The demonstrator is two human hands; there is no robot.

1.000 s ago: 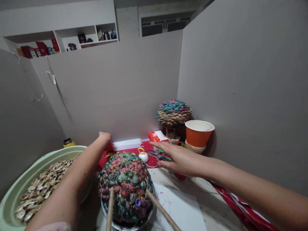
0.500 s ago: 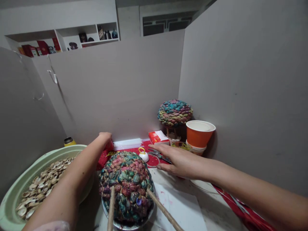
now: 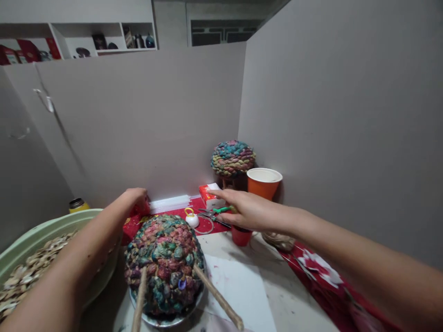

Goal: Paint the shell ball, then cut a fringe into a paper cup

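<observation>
My left hand (image 3: 137, 195) is at a crumpled red wrapper (image 3: 132, 226) by the back partition. Its fingers are hidden, so I cannot tell whether it grips the wrapper. My right hand (image 3: 244, 210) is stretched out with thumb and fingers apart, above green-handled pliers (image 3: 218, 212) and close to a red-and-white tissue pack (image 3: 209, 197). Between my arms, a bumpy multicoloured dome (image 3: 168, 258) made of shell-like pieces sits in a metal bowl (image 3: 162, 321). Two wooden sticks, a left one (image 3: 140, 295) and a right one (image 3: 219, 297), jut from it towards me.
A green basket (image 3: 38, 230) of shells stands left, with a yellow jar (image 3: 79, 205) behind. Clear sticks (image 3: 169, 204) and a white yellow-ringed object (image 3: 191, 219) lie at the back. A second dome (image 3: 233, 158), an orange tub (image 3: 263, 186) and a red cup (image 3: 241, 236) are to the right.
The view has swung right, shifting most things leftward. My right hand is now over the pliers, whose green handle shows, and the red cup has come into sight below it.
</observation>
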